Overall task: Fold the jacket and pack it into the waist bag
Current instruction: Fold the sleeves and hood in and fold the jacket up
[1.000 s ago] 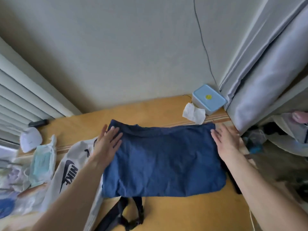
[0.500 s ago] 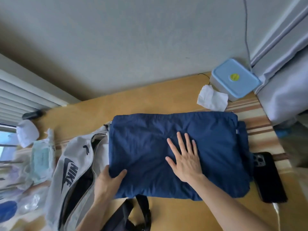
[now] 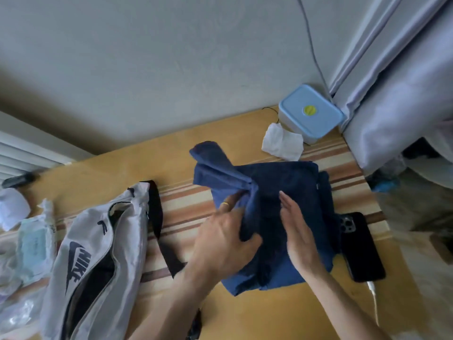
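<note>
The dark blue jacket [image 3: 289, 192] lies half-folded on the wooden table [image 3: 137, 168], its left part lifted and turned over to the right. My left hand [image 3: 225, 244] grips that lifted left edge, thumb under the cloth. My right hand [image 3: 296, 231] stands flat and edgewise on the jacket's middle, fingers straight, holding nothing. The grey waist bag [image 3: 98, 253] with a dark logo lies to the left, its zip open and its black strap [image 3: 157, 217] trailing toward the jacket.
A black phone [image 3: 362, 249] with a white cable lies right of the jacket. A light blue box [image 3: 310, 111] and a crumpled white tissue [image 3: 282, 142] sit at the back right. Plastic packets [image 3: 31, 244] crowd the left edge. A grey curtain [image 3: 397, 94] hangs right.
The jacket went from a wide flat rectangle to half its width. My left hand lifted its left edge over to the right. My right hand turned from flat palm to edgewise at the middle.
</note>
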A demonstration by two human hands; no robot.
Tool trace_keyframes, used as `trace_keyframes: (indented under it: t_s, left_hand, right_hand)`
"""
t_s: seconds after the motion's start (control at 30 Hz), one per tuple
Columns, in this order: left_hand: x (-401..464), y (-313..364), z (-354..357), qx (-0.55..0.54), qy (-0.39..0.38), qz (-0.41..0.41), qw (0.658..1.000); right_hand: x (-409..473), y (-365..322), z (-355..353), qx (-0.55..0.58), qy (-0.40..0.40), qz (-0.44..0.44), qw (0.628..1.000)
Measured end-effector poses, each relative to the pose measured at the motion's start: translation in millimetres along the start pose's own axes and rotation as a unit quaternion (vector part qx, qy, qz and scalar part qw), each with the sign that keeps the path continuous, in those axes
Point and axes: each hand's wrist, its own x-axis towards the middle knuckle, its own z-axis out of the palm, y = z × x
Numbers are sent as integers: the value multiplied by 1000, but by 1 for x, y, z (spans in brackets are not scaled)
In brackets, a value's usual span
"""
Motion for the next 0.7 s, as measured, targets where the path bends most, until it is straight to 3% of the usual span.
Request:
trace_keyframes:
  t_s: [0.07,0.13,0.2,0.27,0.37,0.5,0.6,0.7]
  left_hand:
    - [11,36,36,48,-71,22,996]
    - [15,60,72,57,-133,49,988]
    - [15,62,99,39,-146,47,987]
    - [17,40,114,46,-75,46,995]
    - [29,-14,127,161,12,89,983]
    - [48,-81,145,252,-30,110,961]
    - [52,-98,153,247,-43,102,963]
    - [40,-95,142,220,-33,139,965]
  right_hand:
    - [-21,-8,-36,79,56,15,995]
    - [-37,-7,-67,74,113,20,991]
    - [-49,-5,-91,-27,165,6,986]
    - [-55,-2,-100,-155,193,-37,968]
    - [-43,11,-85,-318,115,-131,932]
    - [0,61,-59,-523,-21,-163,837]
    - [22,92,-56,-592,-69,-158,787]
    - [27,99,-56,-600,-62,-173,778]
